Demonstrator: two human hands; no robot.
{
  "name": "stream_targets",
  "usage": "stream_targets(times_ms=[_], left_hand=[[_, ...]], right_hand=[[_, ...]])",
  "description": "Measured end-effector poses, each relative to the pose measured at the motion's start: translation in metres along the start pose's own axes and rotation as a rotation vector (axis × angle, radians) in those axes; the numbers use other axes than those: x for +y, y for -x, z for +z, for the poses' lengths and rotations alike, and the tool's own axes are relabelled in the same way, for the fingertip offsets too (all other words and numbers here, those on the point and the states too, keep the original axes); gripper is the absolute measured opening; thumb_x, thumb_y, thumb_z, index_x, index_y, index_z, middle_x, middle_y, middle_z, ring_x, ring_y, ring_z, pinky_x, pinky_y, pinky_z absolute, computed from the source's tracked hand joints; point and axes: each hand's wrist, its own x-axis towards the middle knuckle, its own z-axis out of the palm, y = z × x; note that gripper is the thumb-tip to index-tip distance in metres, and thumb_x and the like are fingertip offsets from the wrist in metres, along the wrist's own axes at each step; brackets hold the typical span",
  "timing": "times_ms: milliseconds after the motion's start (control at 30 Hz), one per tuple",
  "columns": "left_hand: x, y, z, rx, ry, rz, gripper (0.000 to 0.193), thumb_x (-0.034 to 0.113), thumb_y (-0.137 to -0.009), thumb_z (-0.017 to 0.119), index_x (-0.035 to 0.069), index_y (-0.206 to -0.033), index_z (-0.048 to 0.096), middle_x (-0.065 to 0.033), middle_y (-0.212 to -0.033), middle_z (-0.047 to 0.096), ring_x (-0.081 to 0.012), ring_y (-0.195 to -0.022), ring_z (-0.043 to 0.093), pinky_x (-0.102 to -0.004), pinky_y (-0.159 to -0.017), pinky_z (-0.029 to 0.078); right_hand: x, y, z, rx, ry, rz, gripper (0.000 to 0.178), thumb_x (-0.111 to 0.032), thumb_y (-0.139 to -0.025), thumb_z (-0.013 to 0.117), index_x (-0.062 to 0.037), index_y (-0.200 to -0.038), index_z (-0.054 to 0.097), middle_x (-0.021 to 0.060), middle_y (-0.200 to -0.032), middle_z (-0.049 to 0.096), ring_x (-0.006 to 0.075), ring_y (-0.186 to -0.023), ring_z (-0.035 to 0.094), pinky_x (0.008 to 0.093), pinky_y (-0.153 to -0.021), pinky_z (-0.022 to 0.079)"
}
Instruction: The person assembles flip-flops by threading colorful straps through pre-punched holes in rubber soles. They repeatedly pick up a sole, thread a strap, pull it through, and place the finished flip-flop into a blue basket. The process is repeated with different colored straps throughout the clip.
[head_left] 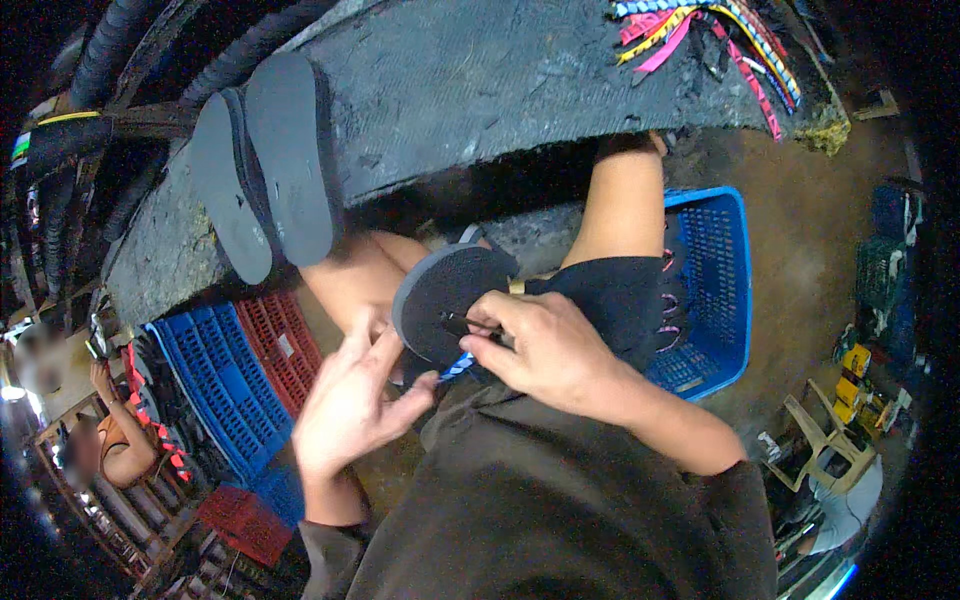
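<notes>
A dark grey sandal sole [462, 288] is tilted above my lap, its textured face toward me. My right hand [555, 350] is closed around a slim dark tool [458, 323], whose tip meets the sole; its kind is unclear. A blue-and-white strap [458, 368] runs from beside my right thumb to my left thumb. My left hand [350, 400] pinches the strap's lower end, while its fingertips lie against the sole's left edge. Part of the strap is hidden by my hands.
Two grey soles [290, 160] lie on the dark worktop [450, 100], with colourful straps [690, 30] at its far right. A blue basket [735, 290] stands right of my legs. Blue [222, 375] and red crates [280, 340] stand left. Another person [125, 445] is at far left.
</notes>
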Motion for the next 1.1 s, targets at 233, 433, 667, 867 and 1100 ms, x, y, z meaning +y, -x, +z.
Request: stream_targets(times_ms=[233,433,667,867,1100], left_hand=[[-0.036,-0.066,-0.012,-0.031,0.062,0.549,0.074,-0.003,-0.087,0.067,0.004,-0.156,0.04,-0.0226,-0.159,0.041,-0.0413,-0.147,0.042,-0.045,-0.118,0.04],[-0.02,-0.117,-0.002,-0.206,0.175,0.635,0.027,0.002,-0.094,0.058,0.0,-0.121,0.059,-0.0192,-0.109,0.058,-0.0397,-0.103,0.059,-0.0439,-0.092,0.049],[0.007,-0.121,-0.017,-0.284,-0.202,0.654,0.04,0.012,-0.095,0.055,-0.005,-0.131,0.056,-0.0274,-0.137,0.055,-0.0447,-0.127,0.054,-0.0493,-0.114,0.041],[-0.014,-0.104,0.001,-0.033,0.105,0.754,0.037,0.011,-0.086,0.054,-0.003,-0.12,0.061,-0.0243,-0.115,0.062,-0.0462,-0.105,0.061,-0.0484,-0.094,0.051],[-0.036,-0.104,0.033,0.154,0.469,0.61,0.032,0.013,-0.086,0.052,-0.006,-0.108,0.066,-0.0224,-0.108,0.067,-0.0403,-0.099,0.067,-0.0434,-0.088,0.053]], right_hand=[[-0.021,-0.001,-0.026,-0.068,-0.335,0.167,0.011,-0.007,-0.094,0.068,-0.0002,-0.102,0.064,0.0098,-0.089,0.071,0.0142,-0.071,0.07,0.0312,-0.06,0.054],[0.005,0.026,-0.015,0.203,-0.776,0.198,0.017,-0.001,-0.092,0.07,-0.0029,-0.107,0.062,0.0025,-0.09,0.067,0.0042,-0.068,0.06,0.0206,-0.057,0.047],[0.003,0.032,-0.049,0.332,-0.067,0.01,0.025,-0.013,-0.088,0.076,-0.0003,-0.107,0.068,0.0091,-0.081,0.064,0.0125,-0.067,0.057,0.0325,-0.06,0.046],[-0.007,0.016,-0.085,0.128,0.195,-0.291,0.025,-0.018,-0.089,0.076,0.001,-0.102,0.066,0.0144,-0.089,0.064,0.0317,-0.077,0.064,0.0409,-0.069,0.052],[-0.019,-0.015,-0.112,-0.069,0.312,-0.405,0.021,-0.018,-0.095,0.073,0.0012,-0.103,0.069,0.0169,-0.087,0.065,0.0367,-0.081,0.065,0.0416,-0.07,0.052]])
